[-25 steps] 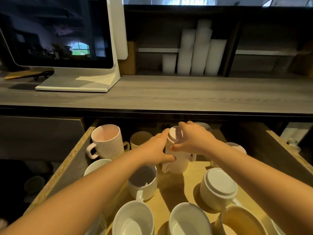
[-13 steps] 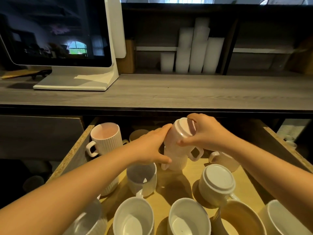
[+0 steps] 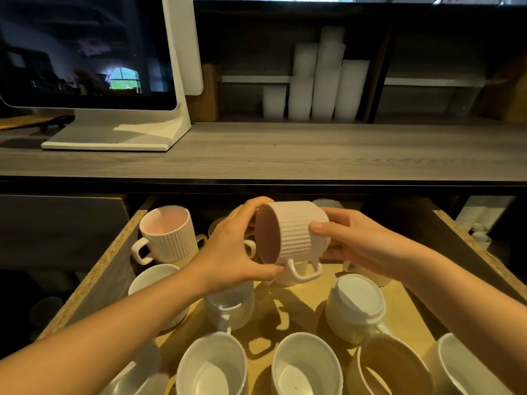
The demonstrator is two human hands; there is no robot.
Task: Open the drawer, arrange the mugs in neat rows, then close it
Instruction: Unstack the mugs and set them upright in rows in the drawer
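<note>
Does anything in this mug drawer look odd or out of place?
One white mug at the right sits upside down while the front mugs stand mouth up. The left hand and right hand hold a ribbed pink mug sideways above the drawer, handle down.

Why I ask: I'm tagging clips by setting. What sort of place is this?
Probably a café or shop counter: a till screen on the worktop, stacked white cups behind it, and a drawer full of mugs.
</note>
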